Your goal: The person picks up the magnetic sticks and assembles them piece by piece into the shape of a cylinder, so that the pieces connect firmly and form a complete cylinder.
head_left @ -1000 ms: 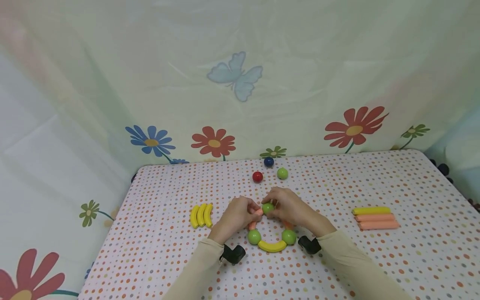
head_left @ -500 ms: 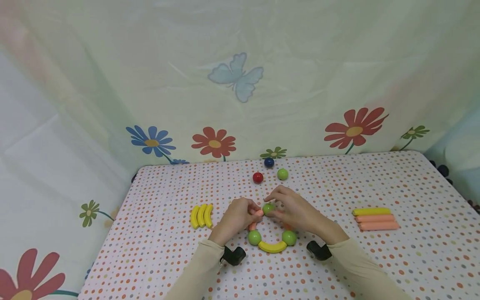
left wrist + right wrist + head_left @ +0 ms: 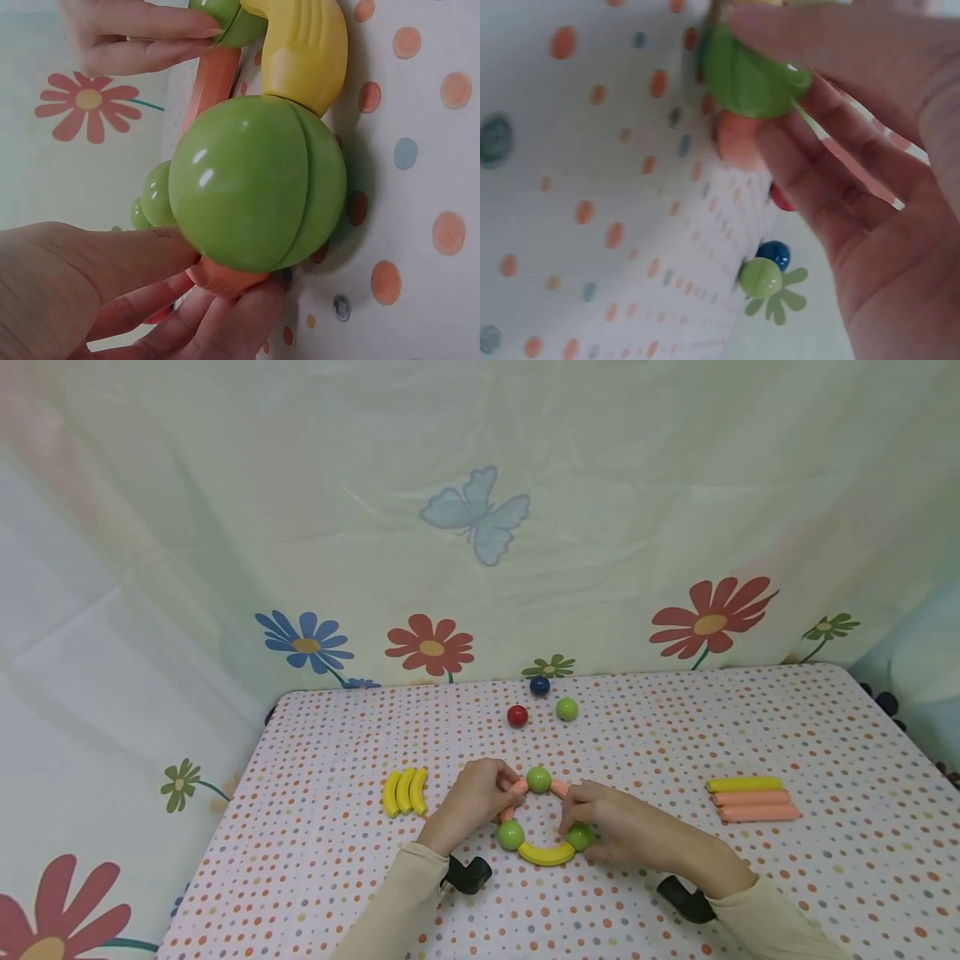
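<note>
hands (image 3: 472,793) (image 3: 622,828) — left around a peach piece (image 3: 226,279), right around a green ball (image 3: 742,79)

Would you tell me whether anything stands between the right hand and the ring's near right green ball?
Nothing visible does: the right hand holds the green ball directly, while the yellow curved piece lies to the ball's left.

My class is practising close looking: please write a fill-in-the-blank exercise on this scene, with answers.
The right hand grips a ball coloured ____.
To the left of the left hand lie ____ curved yellow pieces.
Of the loose balls, the one farthest from both hands is ____.
Among the straight sticks at the far right, only one is ____.
Missing words: green; three; blue; yellow.
</note>
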Demonstrator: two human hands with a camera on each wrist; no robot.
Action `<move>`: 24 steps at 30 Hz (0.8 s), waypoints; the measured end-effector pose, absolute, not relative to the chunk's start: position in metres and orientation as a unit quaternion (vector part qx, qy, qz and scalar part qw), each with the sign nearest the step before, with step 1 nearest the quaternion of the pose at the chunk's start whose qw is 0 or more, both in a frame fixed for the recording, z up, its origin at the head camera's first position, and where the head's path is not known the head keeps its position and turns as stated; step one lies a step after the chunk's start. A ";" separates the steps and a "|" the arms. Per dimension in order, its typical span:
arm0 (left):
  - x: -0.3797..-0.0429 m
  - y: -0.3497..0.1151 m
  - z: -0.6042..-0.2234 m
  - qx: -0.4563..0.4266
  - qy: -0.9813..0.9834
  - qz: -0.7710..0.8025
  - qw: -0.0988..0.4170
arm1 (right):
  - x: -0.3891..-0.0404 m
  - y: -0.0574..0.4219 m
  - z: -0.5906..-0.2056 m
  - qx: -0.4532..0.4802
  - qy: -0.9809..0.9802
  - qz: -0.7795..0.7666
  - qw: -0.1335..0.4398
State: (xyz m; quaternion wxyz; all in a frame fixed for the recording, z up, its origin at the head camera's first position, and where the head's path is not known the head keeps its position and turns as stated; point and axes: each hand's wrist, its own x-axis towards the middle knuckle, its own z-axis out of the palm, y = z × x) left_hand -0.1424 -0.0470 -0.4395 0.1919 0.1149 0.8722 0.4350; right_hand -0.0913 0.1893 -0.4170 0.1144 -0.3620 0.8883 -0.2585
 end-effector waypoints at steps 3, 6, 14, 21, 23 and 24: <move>-0.142 -0.047 -0.440 0.115 0.874 0.434 0.188 | -0.090 0.190 -0.420 -0.364 0.891 -0.255 0.095; -0.143 -0.047 -0.440 0.116 0.875 0.433 0.184 | -0.090 0.191 -0.422 -0.369 0.889 -0.256 0.084; -0.143 -0.047 -0.439 0.113 0.877 0.433 0.174 | -0.096 0.214 -0.420 -0.328 0.886 -0.314 0.089; -0.142 -0.047 -0.440 0.107 0.881 0.428 0.172 | -0.111 0.296 -0.415 -0.247 0.938 -0.242 0.029; -0.142 -0.048 -0.441 0.111 0.883 0.425 0.168 | -0.113 0.320 -0.415 -0.232 0.949 -0.213 0.027; -0.142 -0.049 -0.441 0.114 0.884 0.422 0.165 | -0.114 0.330 -0.416 -0.226 0.953 -0.200 0.028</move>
